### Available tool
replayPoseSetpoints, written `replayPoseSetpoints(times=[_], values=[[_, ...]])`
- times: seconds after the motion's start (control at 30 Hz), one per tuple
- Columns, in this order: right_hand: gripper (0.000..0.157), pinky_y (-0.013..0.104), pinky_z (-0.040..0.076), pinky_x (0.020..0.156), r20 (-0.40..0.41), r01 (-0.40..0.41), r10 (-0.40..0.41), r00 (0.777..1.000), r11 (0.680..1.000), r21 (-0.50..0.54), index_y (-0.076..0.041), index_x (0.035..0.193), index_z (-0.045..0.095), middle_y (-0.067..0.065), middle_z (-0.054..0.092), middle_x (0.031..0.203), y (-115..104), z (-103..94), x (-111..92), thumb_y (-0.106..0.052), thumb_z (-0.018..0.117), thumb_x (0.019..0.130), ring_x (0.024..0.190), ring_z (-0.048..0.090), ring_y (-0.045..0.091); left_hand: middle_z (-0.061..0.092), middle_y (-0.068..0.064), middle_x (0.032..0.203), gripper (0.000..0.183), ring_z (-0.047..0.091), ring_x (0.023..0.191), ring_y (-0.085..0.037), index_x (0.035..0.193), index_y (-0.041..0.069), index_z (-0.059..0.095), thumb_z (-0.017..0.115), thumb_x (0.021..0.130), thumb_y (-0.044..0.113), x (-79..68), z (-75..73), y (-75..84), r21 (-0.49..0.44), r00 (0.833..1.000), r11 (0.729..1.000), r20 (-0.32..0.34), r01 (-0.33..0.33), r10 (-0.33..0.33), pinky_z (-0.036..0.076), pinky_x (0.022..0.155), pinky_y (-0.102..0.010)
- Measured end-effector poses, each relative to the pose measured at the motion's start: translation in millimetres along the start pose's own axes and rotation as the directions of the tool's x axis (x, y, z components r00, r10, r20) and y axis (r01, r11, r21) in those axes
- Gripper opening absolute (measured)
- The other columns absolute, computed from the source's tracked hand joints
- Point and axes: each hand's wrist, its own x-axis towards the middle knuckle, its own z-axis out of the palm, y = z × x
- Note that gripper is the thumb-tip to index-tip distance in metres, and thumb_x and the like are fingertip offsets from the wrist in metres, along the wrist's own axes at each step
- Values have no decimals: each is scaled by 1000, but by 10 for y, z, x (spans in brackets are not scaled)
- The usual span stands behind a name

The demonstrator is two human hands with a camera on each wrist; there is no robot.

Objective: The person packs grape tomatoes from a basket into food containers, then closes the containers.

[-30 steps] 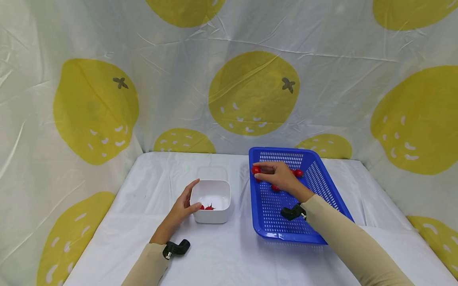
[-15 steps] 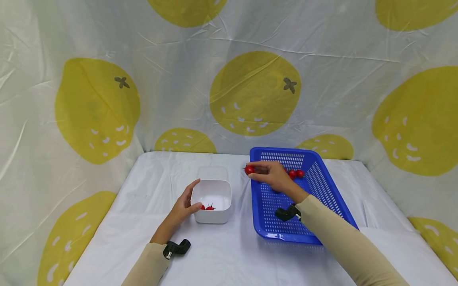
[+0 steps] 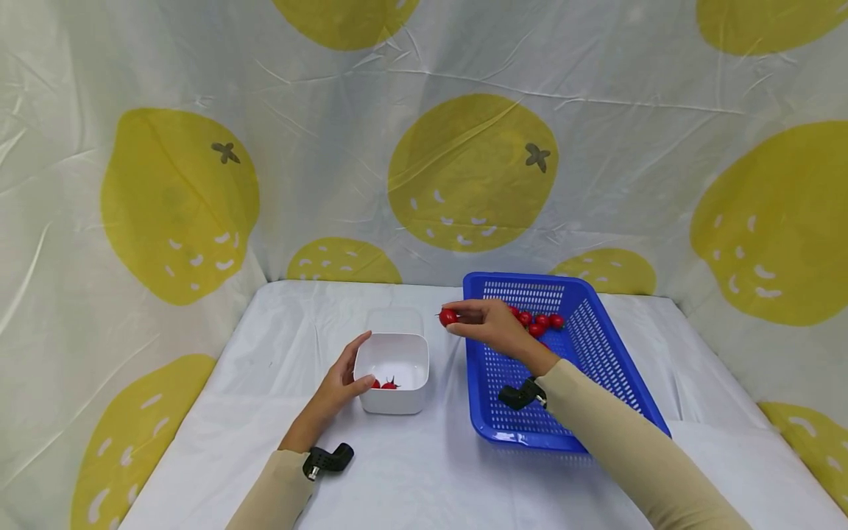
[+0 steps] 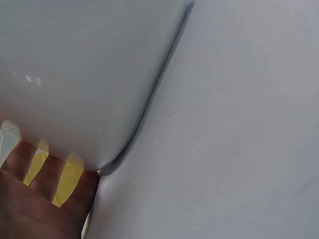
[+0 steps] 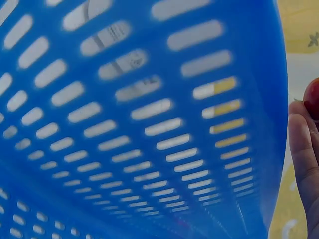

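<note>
Right hand [image 3: 501, 328] pinches a tomato [image 3: 447, 317], which could slip should the pinch loosen; left of it, left hand [image 3: 339, 384] grips the box [image 3: 396, 402].

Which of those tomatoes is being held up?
The tomato pinched in the right hand; the others in view lie in the box or the basket.
</note>
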Motion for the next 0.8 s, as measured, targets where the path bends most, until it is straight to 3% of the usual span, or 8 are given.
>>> replayPoseSetpoints(times=[0.37, 0.53, 0.8], values=[[41, 34, 54, 85, 35, -5, 4, 999, 1000, 18, -12, 123, 67, 6, 71, 110, -34, 143, 60, -25, 75, 85, 103, 67, 19, 15, 0, 160, 76, 2, 147, -25, 154, 21, 22, 62, 89, 12, 10, 4, 9, -5, 1000, 1000, -9, 6, -6, 11, 115, -50], [42, 36, 54, 86, 54, 2, -2, 999, 1000, 6, -10, 123, 67, 8, 71, 110, -28, 207, 86, -25, 76, 84, 104, 67, 21, 15, 1, 160, 76, 1, 147, -25, 153, 26, 24, 63, 89, 15, 7, 4, 23, -11, 1000, 1000, -4, 4, -4, 9, 115, -51], [42, 35, 53, 87, 122, 4, -5, 993, 1000, 13, -9, 123, 67, 6, 71, 109, 4, 285, 119, -24, 74, 86, 104, 67, 19, 15, 2, 160, 75, 0, 147, -25, 153, 22, 23, 62, 89, 15, 5, -3, 30, 18, 1000, 1000, -1, 2, -2, 9, 115, -51]])
